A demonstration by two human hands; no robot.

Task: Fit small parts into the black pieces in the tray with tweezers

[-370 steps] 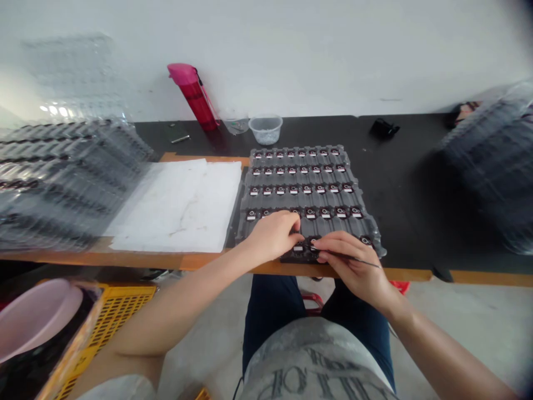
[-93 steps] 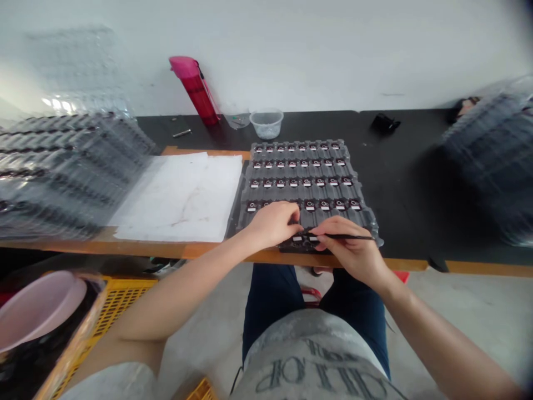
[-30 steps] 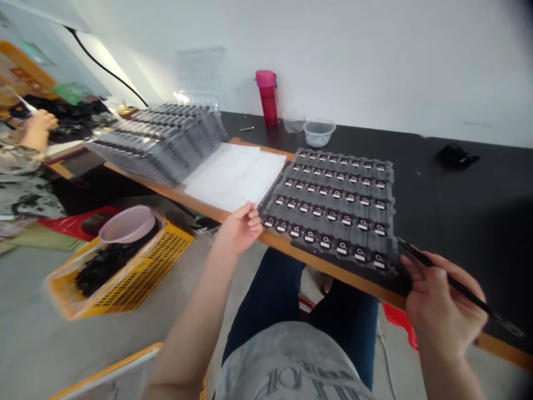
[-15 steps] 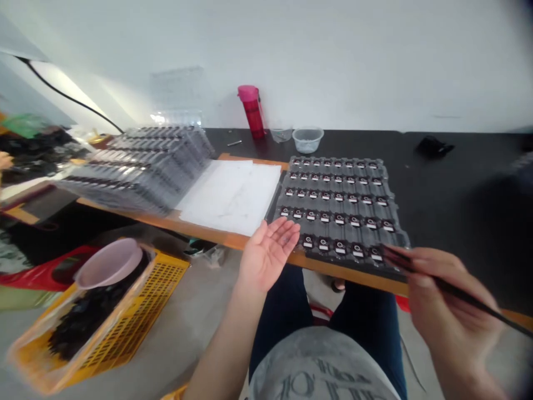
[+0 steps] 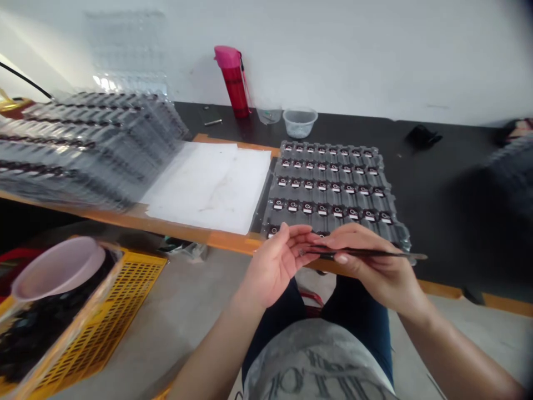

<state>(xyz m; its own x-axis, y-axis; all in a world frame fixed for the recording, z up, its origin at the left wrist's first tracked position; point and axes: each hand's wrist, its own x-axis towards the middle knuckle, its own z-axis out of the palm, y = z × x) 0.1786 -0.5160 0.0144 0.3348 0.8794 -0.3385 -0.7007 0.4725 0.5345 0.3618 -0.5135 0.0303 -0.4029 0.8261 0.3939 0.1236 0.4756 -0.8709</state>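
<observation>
Dark tweezers (image 5: 366, 253) are pinched between the thumb and fingers of my right hand (image 5: 381, 272), pointing left. Their tips reach over the palm of my left hand (image 5: 277, 264). That hand is turned palm up, fingers loosely curled and apart. A tiny speck shows by the tips, too small to name. Just beyond both hands lies a clear plastic tray (image 5: 339, 200) holding rows of small black parts, each with a ring mark and a white patch. My hands cover much of its front row.
White sheets (image 5: 212, 183) lie left of the tray, beside a stack of filled trays (image 5: 104, 144). Behind stand a red bottle (image 5: 235, 83) and a clear tub (image 5: 300, 123). A yellow crate (image 5: 125, 305) with a pink bowl (image 5: 58, 269) sits below left. A black object (image 5: 422, 136) lies right.
My right hand has brought the tweezers left from the tray's front right corner to my left palm. My left hand stays palm up. The view has shifted slightly.
</observation>
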